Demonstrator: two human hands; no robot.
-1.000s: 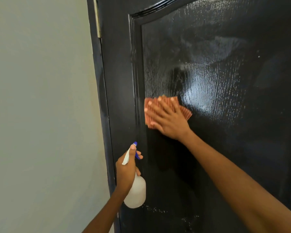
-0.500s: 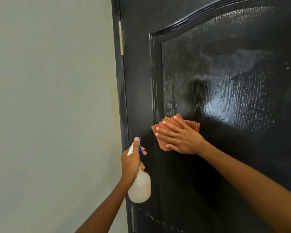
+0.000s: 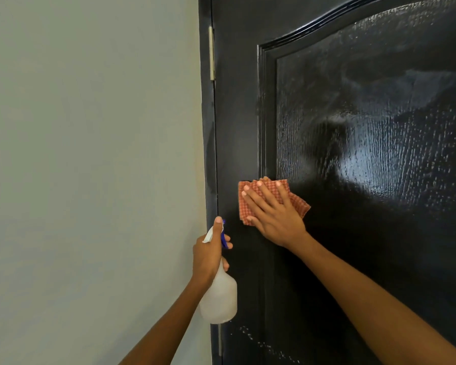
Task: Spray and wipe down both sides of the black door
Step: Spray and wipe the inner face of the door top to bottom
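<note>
Right hand presses the orange cloth flat-fingered on the black door by the panel moulding; left hand grips the spray bottle near the hinge edge. Risk: wet gloss, cloth slides, streaks stay.

- the black door has a high-gloss painted finish; its raised panel shows a fine wood-grain texture under the sheen, with wet streaks catching the light.
- the moulding around the panel is smooth and glossy.
- the cloth is woven fabric, orange-red check, matt and slightly rough.
- the spray bottle is translucent white plastic, smooth, with a glossy blue plastic trigger.
- the hinge looks like dull pale metal.
- the wall is matt, smooth paint.
</note>
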